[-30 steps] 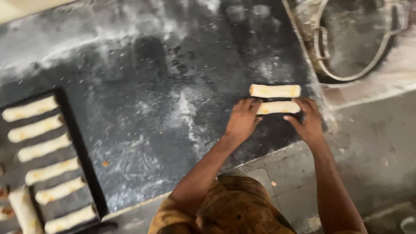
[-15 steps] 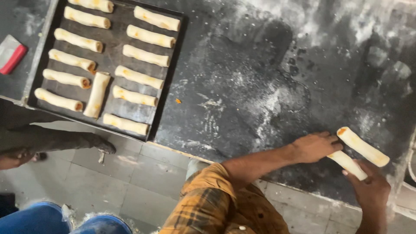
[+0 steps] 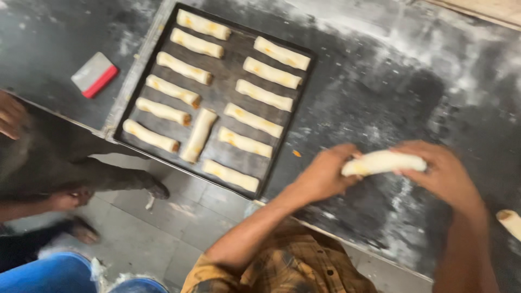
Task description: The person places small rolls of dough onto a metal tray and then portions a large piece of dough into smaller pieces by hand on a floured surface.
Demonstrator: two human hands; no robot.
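Hands meet over floured worktop [image 3: 380, 70] | left hand [image 3: 325, 173] pinches one end of a pale dough roll [image 3: 382, 163], right hand [image 3: 442, 173] curls round the other, roll lifted above the dark surface | second roll [image 3: 510, 222] lies near the right wrist | black tray [image 3: 217, 97] of filled rolls sits to the left | red-edged scraper [image 3: 95, 74] beyond it

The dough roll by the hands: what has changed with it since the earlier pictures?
The dough roll was lifted off the floured table; the left hand and right hand now hold its ends. The second roll stayed on the table, and the tray kept its rows.
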